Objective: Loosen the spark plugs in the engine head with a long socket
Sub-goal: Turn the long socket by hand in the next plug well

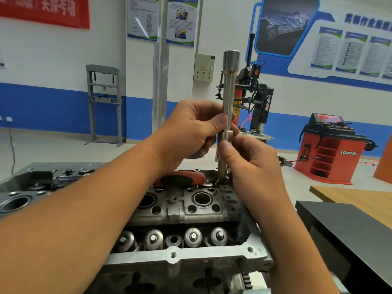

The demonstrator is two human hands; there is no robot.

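A long polished steel socket [228, 98] stands nearly upright above the far right end of the grey cast-aluminium engine head [191, 211]. The tool is a slim, bright tube with a wider cylindrical head at the top, a brownish ring marking the step where that head narrows into the shaft, and a second, slightly thicker collar lower down, between the two hands. Its lower end runs down to a plug well at the far right edge of the head; whether it is seated on a spark plug cannot be told, as the right hand covers part of it.

The left hand [191, 132] has its grip closed on the socket's shaft, thumb pressed against the near side and fingers curled behind it. The right hand [248, 160] pinches the socket just below, at the collar, thumb tip on the metal and the other fingers folded around the far side.

The engine head shows two round, dark bores in its upper face and a row of silvery valve spring caps [169, 238] along its near side. A red and black tool handle [180, 179] lies across the head behind the left wrist. In the workshop beyond stand a red wheel balancer [331, 149] and a black and red tyre changer [256, 96].
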